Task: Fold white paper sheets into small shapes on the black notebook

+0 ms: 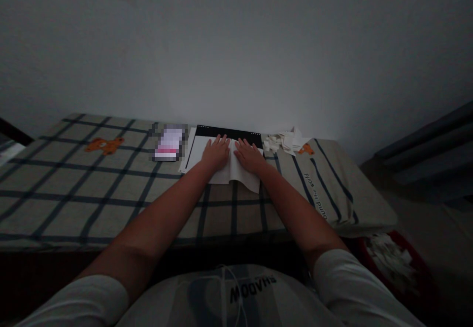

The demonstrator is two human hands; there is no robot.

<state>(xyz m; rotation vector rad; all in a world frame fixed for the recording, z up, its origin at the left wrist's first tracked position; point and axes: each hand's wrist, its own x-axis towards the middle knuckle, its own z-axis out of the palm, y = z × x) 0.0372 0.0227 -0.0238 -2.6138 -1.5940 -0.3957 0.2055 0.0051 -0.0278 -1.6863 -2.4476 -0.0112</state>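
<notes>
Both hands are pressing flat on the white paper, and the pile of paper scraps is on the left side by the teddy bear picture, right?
Not quite. The head view shows the paper scraps on the right, beyond the right hand. Both hands, with the left hand, do press flat on the white paper.

Dim bedroom: checked bear-print bedsheet (pixel 92 179)

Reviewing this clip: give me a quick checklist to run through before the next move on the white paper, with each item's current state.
1. Left hand flat on the white paper: ok.
2. Right hand flat on it: ok.
3. Paper fully on the checked cloth: ok.
4. Paper scraps apart from the hands: ok.
5. Black-edged board under the paper: ok.
6. Crease sharp: cannot tell, too dark.
</notes>
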